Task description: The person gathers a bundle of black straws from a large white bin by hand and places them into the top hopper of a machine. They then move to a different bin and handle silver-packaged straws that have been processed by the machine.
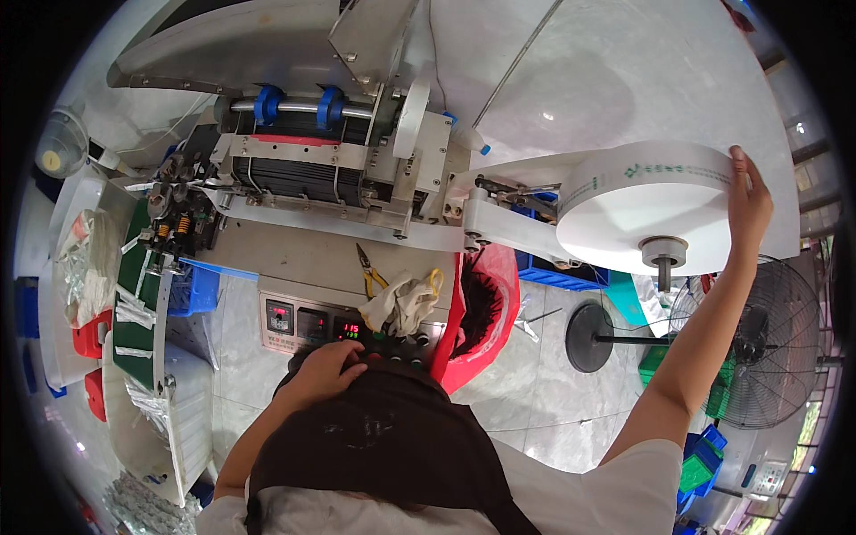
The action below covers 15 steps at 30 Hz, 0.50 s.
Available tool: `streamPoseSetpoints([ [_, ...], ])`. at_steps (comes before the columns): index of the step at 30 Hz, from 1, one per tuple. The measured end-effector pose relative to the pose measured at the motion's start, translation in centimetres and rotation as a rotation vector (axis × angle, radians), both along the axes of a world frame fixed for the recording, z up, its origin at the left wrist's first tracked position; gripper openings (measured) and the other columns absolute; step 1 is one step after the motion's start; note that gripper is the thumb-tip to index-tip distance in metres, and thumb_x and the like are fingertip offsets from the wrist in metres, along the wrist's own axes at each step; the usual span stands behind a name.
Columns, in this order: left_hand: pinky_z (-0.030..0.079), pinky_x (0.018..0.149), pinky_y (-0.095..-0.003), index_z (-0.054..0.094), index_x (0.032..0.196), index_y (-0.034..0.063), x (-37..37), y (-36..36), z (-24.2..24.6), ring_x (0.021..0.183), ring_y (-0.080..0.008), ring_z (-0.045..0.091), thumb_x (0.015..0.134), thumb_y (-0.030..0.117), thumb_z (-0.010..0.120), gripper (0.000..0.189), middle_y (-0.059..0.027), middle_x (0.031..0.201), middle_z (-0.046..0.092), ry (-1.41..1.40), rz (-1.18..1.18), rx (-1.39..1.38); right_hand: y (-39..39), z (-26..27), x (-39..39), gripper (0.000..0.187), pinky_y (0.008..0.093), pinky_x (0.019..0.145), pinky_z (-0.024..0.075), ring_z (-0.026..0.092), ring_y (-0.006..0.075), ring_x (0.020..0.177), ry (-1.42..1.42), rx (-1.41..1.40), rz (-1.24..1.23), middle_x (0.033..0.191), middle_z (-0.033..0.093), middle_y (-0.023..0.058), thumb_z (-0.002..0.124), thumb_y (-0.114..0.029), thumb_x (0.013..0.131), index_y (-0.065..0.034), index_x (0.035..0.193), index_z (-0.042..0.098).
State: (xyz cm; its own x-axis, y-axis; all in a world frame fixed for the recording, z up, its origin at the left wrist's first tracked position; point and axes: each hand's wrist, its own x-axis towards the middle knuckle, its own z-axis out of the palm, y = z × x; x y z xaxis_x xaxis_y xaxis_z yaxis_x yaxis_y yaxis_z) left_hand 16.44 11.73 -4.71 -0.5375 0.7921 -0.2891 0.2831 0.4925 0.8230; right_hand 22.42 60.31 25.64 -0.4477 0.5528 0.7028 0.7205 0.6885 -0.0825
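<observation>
My right hand lies against the outer rim of a large roll of white film or paper with green print on its edge. Its fingers are extended along the rim. The roll sits on a metal spindle, and its web runs left over rollers into a machine with blue collars on a shaft. Just in front of the control panel, my left hand is near the lit displays, thumb and bent fingers apart, with nothing visible in it. Its contact with the panel is unclear.
Yellow-handled pliers and white work gloves lie on the machine's ledge. A red bag of dark strips hangs beside it. A green conveyor carries small packets at left. A floor fan stands at right.
</observation>
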Motion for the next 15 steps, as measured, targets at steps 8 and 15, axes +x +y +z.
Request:
streamPoseSetpoints([
  [8,0.044,0.073,-0.036,0.051,0.103,0.0047,-0.6,-0.1,-0.3,0.083,-0.0268,0.055,0.079,0.02,0.059,0.029,-0.0096,0.086,0.058,0.057,-0.063,-0.024,-2.4,-3.0,-3.0,0.036,0.0343,0.07,0.0472,0.062,0.0218,0.079,-0.172,0.422,0.176,0.084,0.065,0.0028,0.049,-0.045,0.084,-0.0134,0.083,0.066],
  [15,0.044,0.073,-0.0362,0.051,0.103,0.005,-0.4,-0.5,0.2,0.083,-0.0275,0.055,0.079,0.019,0.059,0.029,-0.0104,0.087,0.058,0.067,-0.02,-0.028,-3.6,-3.8,-2.9,0.018,0.0341,0.077,0.0456,0.06,0.0229,0.088,-0.142,0.451,0.29,0.095,0.063,0.0046,0.057,-0.026,0.081,-0.0116,0.089,0.064],
])
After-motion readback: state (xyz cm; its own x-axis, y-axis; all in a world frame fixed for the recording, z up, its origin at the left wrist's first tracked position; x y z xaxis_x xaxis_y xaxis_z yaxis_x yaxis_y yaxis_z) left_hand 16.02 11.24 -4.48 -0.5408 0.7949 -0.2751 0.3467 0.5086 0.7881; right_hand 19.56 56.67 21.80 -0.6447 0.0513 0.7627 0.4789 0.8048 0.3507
